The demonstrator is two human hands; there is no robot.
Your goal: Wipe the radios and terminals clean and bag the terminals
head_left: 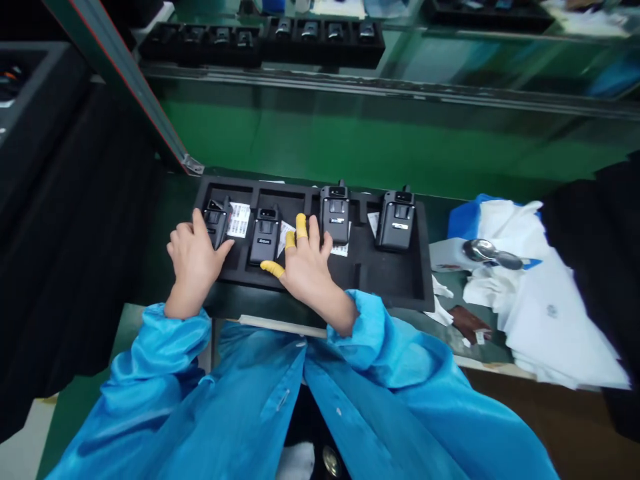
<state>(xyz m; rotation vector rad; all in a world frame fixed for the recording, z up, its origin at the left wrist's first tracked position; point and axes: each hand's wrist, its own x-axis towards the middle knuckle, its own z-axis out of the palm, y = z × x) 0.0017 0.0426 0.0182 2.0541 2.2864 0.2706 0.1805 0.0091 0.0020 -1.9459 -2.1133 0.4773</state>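
Note:
A black foam tray lies before me, holding several black handheld devices with back clips and short antenna stubs. At its left end my left hand has thumb and index finger spread around the leftmost device, not closed on it. My right hand, with yellow finger cots on three fingers, is spread palm down over the tray's middle. It lies between the second device and the third device. A fourth device sits tilted in the right compartment. White printed label sheets lie beside the devices.
Two more foam trays with small devices stand on the glass shelf above. To the right are white cloths, a white box with shiny rounded items, and a brown piece. A metal frame post rises at left.

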